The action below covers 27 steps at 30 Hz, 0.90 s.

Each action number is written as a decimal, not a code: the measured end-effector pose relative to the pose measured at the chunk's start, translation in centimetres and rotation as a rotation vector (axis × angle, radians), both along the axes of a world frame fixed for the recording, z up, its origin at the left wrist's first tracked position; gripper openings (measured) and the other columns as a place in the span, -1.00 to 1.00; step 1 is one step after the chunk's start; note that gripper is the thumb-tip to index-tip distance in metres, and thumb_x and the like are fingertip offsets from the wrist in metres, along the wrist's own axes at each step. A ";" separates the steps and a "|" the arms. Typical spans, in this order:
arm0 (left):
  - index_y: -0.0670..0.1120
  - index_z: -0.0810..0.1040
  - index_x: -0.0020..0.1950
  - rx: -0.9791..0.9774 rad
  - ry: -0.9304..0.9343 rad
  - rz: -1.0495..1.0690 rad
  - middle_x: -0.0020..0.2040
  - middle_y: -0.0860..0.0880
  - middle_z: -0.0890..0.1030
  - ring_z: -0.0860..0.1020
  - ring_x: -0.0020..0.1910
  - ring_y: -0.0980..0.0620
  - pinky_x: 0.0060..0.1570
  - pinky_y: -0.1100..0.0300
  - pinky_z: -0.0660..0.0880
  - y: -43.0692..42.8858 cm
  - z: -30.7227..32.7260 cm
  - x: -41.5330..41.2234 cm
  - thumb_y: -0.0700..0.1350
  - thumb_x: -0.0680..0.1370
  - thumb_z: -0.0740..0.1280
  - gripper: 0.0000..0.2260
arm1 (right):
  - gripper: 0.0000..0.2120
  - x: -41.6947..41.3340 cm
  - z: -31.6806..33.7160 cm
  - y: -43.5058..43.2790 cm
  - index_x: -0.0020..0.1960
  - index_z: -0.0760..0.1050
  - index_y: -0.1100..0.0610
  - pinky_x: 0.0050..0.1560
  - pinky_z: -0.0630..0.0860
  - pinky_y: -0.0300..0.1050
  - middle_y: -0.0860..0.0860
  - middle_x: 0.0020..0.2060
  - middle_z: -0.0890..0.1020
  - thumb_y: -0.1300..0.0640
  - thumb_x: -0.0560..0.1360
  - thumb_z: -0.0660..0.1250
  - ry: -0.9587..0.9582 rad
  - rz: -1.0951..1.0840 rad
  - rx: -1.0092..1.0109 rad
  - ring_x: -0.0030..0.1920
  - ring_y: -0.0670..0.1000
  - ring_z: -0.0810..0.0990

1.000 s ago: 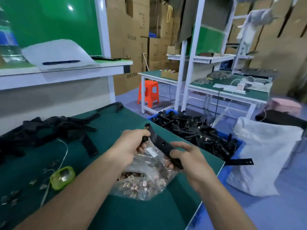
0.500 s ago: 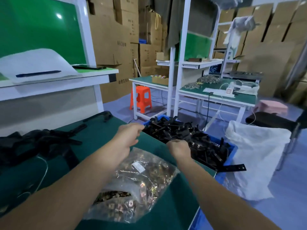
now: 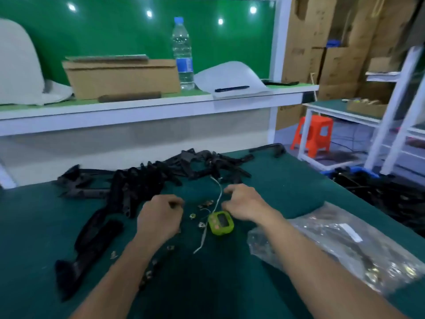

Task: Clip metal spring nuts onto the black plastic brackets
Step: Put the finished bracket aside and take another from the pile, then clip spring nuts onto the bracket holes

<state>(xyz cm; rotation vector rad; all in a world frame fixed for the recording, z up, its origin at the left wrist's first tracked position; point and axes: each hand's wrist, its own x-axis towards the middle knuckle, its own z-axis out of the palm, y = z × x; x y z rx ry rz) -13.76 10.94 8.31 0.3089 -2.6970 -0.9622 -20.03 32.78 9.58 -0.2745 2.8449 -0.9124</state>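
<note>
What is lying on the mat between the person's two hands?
In the head view, a few loose metal spring nuts and a thin white cord lie between the left hand and right hand.

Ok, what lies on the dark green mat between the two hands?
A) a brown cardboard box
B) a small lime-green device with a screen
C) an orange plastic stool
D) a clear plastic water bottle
B: the small lime-green device with a screen lies on the dark green mat between the left hand and the right hand.
</note>
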 end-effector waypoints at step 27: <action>0.13 0.60 -0.04 -0.068 0.184 0.088 -0.16 0.17 0.62 0.41 -0.23 0.27 -0.10 0.34 0.30 -6.6 -6.6 8.6 0.02 0.63 0.32 -0.91 | -0.58 -10.9 -3.9 -14.6 0.22 0.54 0.06 -0.02 0.48 -0.10 0.13 0.03 0.67 0.40 0.44 0.29 0.390 0.040 0.288 0.03 0.16 0.61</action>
